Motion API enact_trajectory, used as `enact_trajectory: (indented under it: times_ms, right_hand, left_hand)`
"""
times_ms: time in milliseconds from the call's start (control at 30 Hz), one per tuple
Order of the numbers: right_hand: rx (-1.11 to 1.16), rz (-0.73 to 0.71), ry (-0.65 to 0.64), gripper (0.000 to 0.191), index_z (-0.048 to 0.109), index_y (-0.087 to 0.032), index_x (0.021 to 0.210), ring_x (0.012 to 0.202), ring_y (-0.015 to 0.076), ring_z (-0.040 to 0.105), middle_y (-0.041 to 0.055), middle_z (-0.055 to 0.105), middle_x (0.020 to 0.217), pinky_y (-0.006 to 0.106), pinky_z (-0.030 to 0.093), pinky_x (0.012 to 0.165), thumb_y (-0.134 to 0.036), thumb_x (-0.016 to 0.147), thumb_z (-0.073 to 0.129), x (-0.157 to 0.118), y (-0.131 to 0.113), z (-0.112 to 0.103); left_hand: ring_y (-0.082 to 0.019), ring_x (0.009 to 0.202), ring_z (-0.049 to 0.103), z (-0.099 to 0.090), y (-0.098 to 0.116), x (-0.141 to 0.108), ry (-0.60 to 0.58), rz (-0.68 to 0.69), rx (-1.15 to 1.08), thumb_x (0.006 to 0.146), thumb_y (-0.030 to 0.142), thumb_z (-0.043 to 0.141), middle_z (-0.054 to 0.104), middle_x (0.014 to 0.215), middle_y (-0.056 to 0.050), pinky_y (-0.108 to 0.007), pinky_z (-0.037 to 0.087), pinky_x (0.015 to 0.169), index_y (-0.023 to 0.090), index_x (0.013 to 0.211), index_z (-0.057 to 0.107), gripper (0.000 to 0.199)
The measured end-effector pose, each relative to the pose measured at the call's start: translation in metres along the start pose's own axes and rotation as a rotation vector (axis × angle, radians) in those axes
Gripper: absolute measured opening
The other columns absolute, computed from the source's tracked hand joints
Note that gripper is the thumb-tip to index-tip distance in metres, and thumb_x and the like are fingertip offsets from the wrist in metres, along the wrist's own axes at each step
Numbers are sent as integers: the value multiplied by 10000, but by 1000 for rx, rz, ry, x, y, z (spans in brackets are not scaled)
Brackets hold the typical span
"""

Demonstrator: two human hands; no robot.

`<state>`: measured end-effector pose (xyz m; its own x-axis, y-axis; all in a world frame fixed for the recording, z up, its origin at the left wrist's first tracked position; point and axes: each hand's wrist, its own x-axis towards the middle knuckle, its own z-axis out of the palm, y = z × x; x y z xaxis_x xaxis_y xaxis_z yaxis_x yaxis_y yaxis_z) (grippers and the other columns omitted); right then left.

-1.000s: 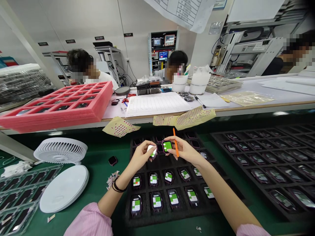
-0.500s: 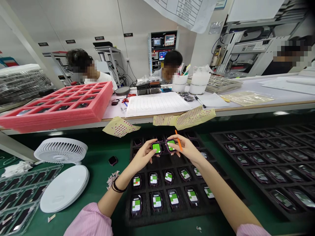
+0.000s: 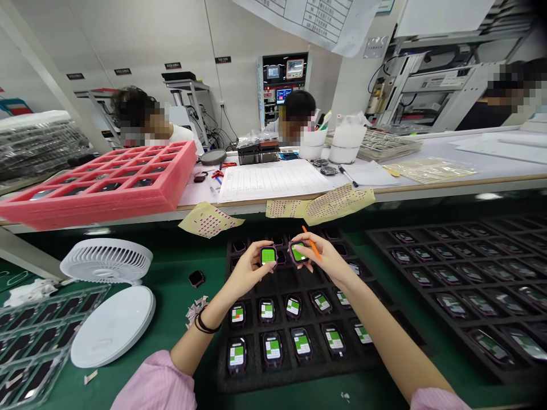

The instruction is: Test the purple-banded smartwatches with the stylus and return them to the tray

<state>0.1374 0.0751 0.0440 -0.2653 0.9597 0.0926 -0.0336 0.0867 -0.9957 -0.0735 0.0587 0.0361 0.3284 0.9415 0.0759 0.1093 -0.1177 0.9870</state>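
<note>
My left hand (image 3: 250, 267) is closed on a watch with a lit green screen (image 3: 268, 255), its thumb at the screen's lower edge. Close to its right, my right hand (image 3: 322, 256) grips a second green-screened watch (image 3: 298, 252) and also holds an orange stick (image 3: 311, 241) that slants up between the fingers. Both watches are held up over a black foam tray (image 3: 280, 387). In the tray's nearer rows lie several watches with green and white screens, such as one at the front (image 3: 272, 348); darker ones sit in the far rows.
A white fan (image 3: 113, 327) stands left, beside a clear tray of dark parts (image 3: 43, 333). One dark watch (image 3: 196, 278) lies on the green mat. Another black tray (image 3: 453, 285) is at right. The shelf ahead holds a pink foam tray (image 3: 166, 196); people sit beyond.
The left-hand watch has shifted slightly left and up, and its screen now shows a grid on green. My left thumb has moved lower on it. The orange stick tilts more.
</note>
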Motion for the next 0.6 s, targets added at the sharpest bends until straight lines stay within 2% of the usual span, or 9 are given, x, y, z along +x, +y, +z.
enact_trajectory:
  times_ms: [133,233,400,500,600]
  right_hand:
    - [-4,15,-129,391,566,-220,1055,654,152,672,43,620,961,208,444,406,-358,725,723,-4,-6,0]
    - [-3,8,-172,423,559,-233,1057,692,160,671,55,611,1017,204,448,402,-358,701,748,-5,-7,1]
    - [-13,-1,-156,383,573,-230,1063,577,99,605,50,602,1007,209,466,407,-385,743,715,-4,-4,-1]
    - [3,10,-137,352,580,-217,1079,551,83,591,56,594,1021,204,458,394,-411,796,656,-2,-1,-3]
    - [25,13,-151,357,570,-218,1088,620,116,630,55,582,1020,201,452,393,-394,792,665,-2,1,-3]
  left_hand:
    - [-164,817,621,0,0,0,11,10,-15,787,365,664,618,1056,-71,-229,495,568,205,1172,486,454]
    - [-175,840,628,0,0,0,3,9,-13,791,372,661,613,1102,-83,-251,509,607,207,1194,472,474]
    - [-207,1015,603,-1,-1,0,-3,39,-12,754,302,707,600,1167,-91,-290,509,787,209,1210,465,525]
    - [-206,1007,599,-2,-1,0,-25,45,-1,730,283,728,589,1174,-98,-275,498,757,207,1236,447,583]
    - [-193,959,608,-2,2,-2,-39,54,18,743,275,721,585,1175,-102,-274,493,738,210,1260,433,596]
